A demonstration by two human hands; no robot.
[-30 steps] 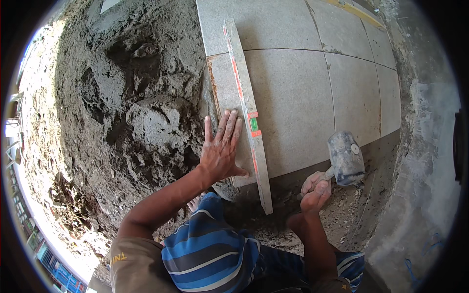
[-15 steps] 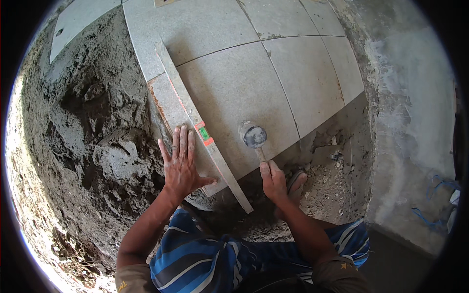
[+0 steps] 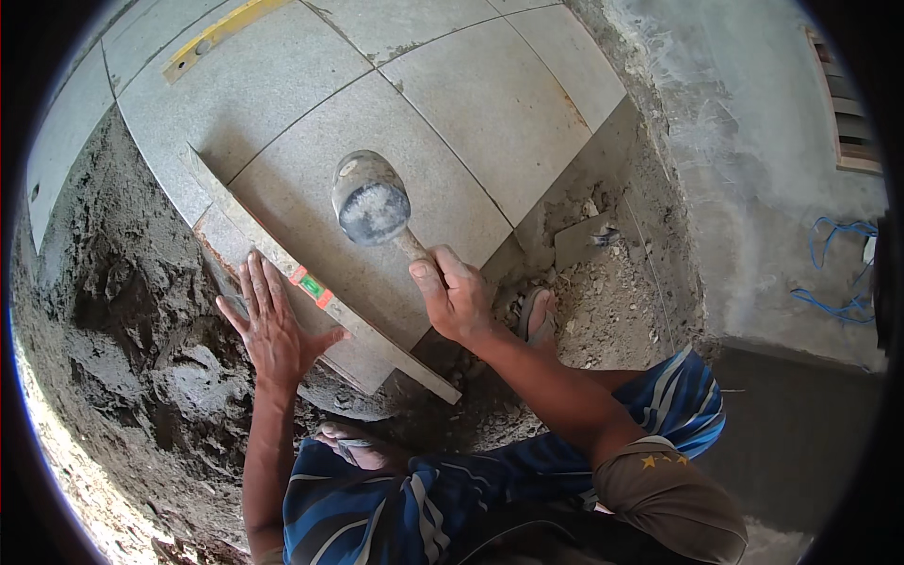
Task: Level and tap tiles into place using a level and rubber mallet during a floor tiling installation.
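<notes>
My left hand [image 3: 275, 325] lies flat with spread fingers on the edge of a grey floor tile [image 3: 344, 363], beside a long spirit level [image 3: 254, 231]. The level rests on its narrow edge across the tiles, its green vial [image 3: 311, 285] just right of my fingers. In my right hand [image 3: 456, 295] is the short handle of a rubber mallet [image 3: 372, 202]. The mallet's dark, dusty head appears raised over the tile to the right of the level. The fingers of my right hand are wrapped round the handle.
Wet mortar [image 3: 122, 320] lies heaped along the left of the tiles. A yellow bar [image 3: 221, 36] rests on the far tiles. Rubble [image 3: 607, 306] and a stretched string [image 3: 650, 254] are at the right, before a plastered wall [image 3: 744, 188]. Blue cord [image 3: 833, 301] hangs there.
The mallet has come up from near the tile and looks closer to me. My left hand stays flat beside the level. The whole view has shifted and turned.
</notes>
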